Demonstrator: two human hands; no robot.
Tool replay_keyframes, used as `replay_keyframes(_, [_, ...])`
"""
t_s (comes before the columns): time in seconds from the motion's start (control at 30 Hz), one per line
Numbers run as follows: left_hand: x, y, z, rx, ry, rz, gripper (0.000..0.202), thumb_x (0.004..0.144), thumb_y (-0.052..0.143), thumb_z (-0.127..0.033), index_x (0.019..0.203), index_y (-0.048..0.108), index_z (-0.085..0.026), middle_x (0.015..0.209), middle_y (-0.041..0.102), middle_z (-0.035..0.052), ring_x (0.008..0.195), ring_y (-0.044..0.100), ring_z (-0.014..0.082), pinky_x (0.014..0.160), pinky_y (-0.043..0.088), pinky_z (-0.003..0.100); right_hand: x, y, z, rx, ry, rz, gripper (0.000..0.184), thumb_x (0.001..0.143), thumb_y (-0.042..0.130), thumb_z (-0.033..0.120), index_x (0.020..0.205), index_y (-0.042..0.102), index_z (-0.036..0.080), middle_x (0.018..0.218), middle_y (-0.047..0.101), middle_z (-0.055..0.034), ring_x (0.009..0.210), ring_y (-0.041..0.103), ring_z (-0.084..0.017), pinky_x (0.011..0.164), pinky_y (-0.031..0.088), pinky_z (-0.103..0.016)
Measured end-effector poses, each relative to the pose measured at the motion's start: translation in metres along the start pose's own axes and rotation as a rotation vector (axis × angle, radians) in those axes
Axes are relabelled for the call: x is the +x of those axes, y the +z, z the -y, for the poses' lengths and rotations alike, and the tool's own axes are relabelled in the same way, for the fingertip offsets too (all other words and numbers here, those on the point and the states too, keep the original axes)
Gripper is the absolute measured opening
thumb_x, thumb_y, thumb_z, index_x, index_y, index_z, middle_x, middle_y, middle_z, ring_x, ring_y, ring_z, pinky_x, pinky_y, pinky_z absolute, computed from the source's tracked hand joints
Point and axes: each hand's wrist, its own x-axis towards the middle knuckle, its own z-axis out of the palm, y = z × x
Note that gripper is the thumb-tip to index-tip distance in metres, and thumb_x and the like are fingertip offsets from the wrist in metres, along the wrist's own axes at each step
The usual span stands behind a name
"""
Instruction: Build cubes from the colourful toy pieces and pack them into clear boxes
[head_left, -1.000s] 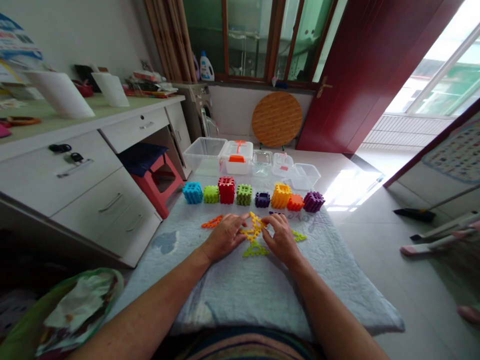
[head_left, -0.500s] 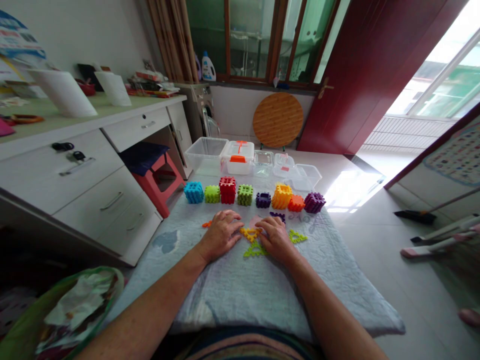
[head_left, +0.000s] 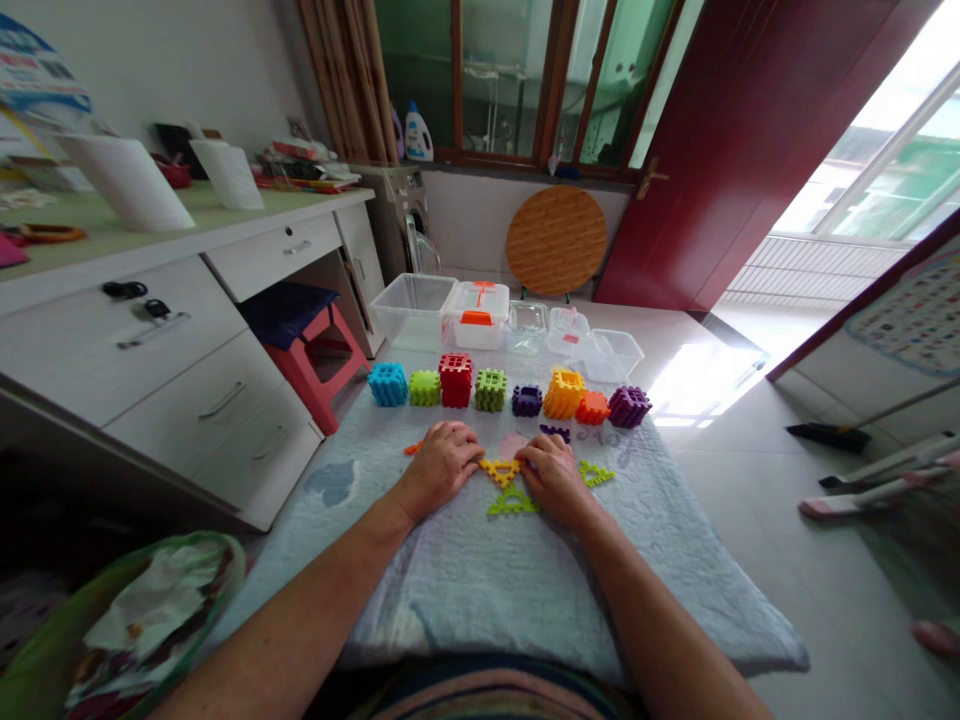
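Closest to me, a quilted blue-grey cloth [head_left: 487, 590] covers the table, soft and faintly rumpled, and a lime triangle [head_left: 513, 509] lies flat on it. Just beyond is the yellow triangle [head_left: 505, 480], between the left hand [head_left: 448, 462] and the right hand [head_left: 555, 470]. A second ago a yellow part stood up between those fingers — now I see only one low, hollow triangle, point toward the person. So the yellow work has gone from raised to flat. Fingertips touch both upper corners; from here I can't tell whether they pinch or merely rest there.

The left hand has come to cover most of an orange piece [head_left: 412, 448]; a second lime piece [head_left: 600, 480] lies beside the right hand, and a purple piece [head_left: 555, 433], barely showing a second ago, is plain beyond it. All have the same toothed edges and look like moulded plastic.

Farther off runs a row of chunky notched blocks, from the blue block [head_left: 387, 386] to the big purple block [head_left: 630, 406], the red block [head_left: 455, 380] tall among them. Behind stand thin-walled clear boxes — an open bin [head_left: 414, 320], a lidded box [head_left: 478, 330] with orange clasps — and last, a round wood-grained tabletop [head_left: 556, 240].
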Motion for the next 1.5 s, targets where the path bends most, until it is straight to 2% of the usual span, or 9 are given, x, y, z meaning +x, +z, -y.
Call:
replay_keyframes(0.3, [-0.008, -0.015, 0.023, -0.071, -0.194, -0.248, 0.018, 0.082, 0.053, -0.014, 0.096, 0.065, -0.018, 0.094, 0.065, 0.0063, 0.095, 0.055, 0.0217, 0.089, 0.045, 0.038, 0.001, 0.001, 0.001, 0.005, -0.022, -0.006, 0.015, 0.086, 0.056, 0.017, 0.088, 0.070, 0.023, 0.090, 0.061, -0.0050, 0.092, 0.047, -0.021, 0.081, 0.034, -0.033])
replay_keyframes(0.43, [-0.010, -0.017, 0.029, -0.094, -0.226, -0.300, 0.017, 0.080, 0.052, -0.013, 0.092, 0.063, -0.019, 0.092, 0.067, 0.0056, 0.092, 0.058, 0.0219, 0.088, 0.046, 0.039, 0.001, 0.003, 0.002, -0.013, -0.010, -0.030, 0.013, 0.081, 0.056, 0.014, 0.083, 0.067, 0.021, 0.086, 0.061, -0.0052, 0.089, 0.047, -0.021, 0.080, 0.034, -0.032])
replay_keyframes(0.67, [-0.012, -0.017, 0.028, -0.109, -0.237, -0.319, 0.016, 0.080, 0.052, -0.014, 0.091, 0.062, -0.019, 0.090, 0.067, 0.0053, 0.091, 0.058, 0.0220, 0.086, 0.047, 0.038, -0.003, -0.005, -0.004, 0.034, 0.014, -0.155, 0.010, 0.077, 0.055, 0.014, 0.077, 0.064, 0.020, 0.079, 0.060, -0.0043, 0.082, 0.049, -0.020, 0.078, 0.038, -0.032])
replay_keyframes(0.8, [-0.014, -0.018, 0.028, -0.109, -0.240, -0.319, 0.017, 0.080, 0.052, -0.014, 0.092, 0.062, -0.019, 0.090, 0.067, 0.0058, 0.091, 0.059, 0.0225, 0.086, 0.047, 0.039, 0.004, -0.030, -0.018, 0.040, 0.081, -0.343, 0.010, 0.078, 0.055, 0.018, 0.078, 0.065, 0.020, 0.081, 0.062, -0.0049, 0.082, 0.051, -0.021, 0.079, 0.039, -0.033])
replay_keyframes(0.9, [-0.014, -0.018, 0.027, -0.118, -0.240, -0.305, 0.017, 0.080, 0.051, -0.014, 0.091, 0.062, -0.019, 0.090, 0.068, 0.0056, 0.090, 0.059, 0.0221, 0.085, 0.048, 0.038, 0.020, -0.054, -0.033, -0.008, 0.191, -0.483, 0.011, 0.076, 0.055, 0.022, 0.077, 0.065, 0.019, 0.081, 0.064, -0.0056, 0.082, 0.052, -0.022, 0.081, 0.039, -0.034])
replay_keyframes(1.0, [-0.013, -0.018, 0.027, -0.123, -0.238, -0.294, 0.017, 0.080, 0.051, -0.015, 0.092, 0.063, -0.019, 0.090, 0.068, 0.0053, 0.090, 0.059, 0.0217, 0.085, 0.048, 0.038, 0.039, -0.072, -0.047, -0.081, 0.331, -0.551, 0.015, 0.074, 0.053, 0.025, 0.077, 0.067, 0.018, 0.081, 0.066, -0.0057, 0.080, 0.054, -0.022, 0.081, 0.039, -0.035])
replay_keyframes(1.1, [-0.014, -0.017, 0.028, -0.119, -0.241, -0.300, 0.017, 0.081, 0.051, -0.017, 0.092, 0.063, -0.019, 0.089, 0.068, 0.0053, 0.089, 0.059, 0.0217, 0.085, 0.048, 0.038, 0.054, -0.079, -0.055, -0.160, 0.459, -0.564, 0.019, 0.073, 0.052, 0.028, 0.076, 0.068, 0.019, 0.079, 0.067, -0.0062, 0.079, 0.054, -0.022, 0.077, 0.038, -0.035])
replay_keyframes(1.27, [-0.015, -0.016, 0.030, -0.106, -0.240, -0.302, 0.017, 0.081, 0.052, -0.019, 0.093, 0.063, -0.020, 0.090, 0.068, 0.0053, 0.089, 0.060, 0.0225, 0.084, 0.048, 0.038, 0.064, -0.075, -0.054, -0.231, 0.595, -0.505, 0.021, 0.072, 0.052, 0.029, 0.076, 0.070, 0.020, 0.080, 0.068, -0.0093, 0.079, 0.056, -0.025, 0.071, 0.037, -0.035])
replay_keyframes(1.5, [-0.015, -0.016, 0.031, -0.115, -0.245, -0.285, 0.016, 0.081, 0.052, -0.017, 0.093, 0.063, -0.019, 0.089, 0.069, 0.0053, 0.088, 0.060, 0.0220, 0.083, 0.048, 0.037, 0.064, -0.068, -0.051, -0.262, 0.588, -0.467, 0.022, 0.072, 0.053, 0.031, 0.075, 0.071, 0.019, 0.078, 0.067, -0.0104, 0.079, 0.057, -0.025, 0.073, 0.037, -0.036])
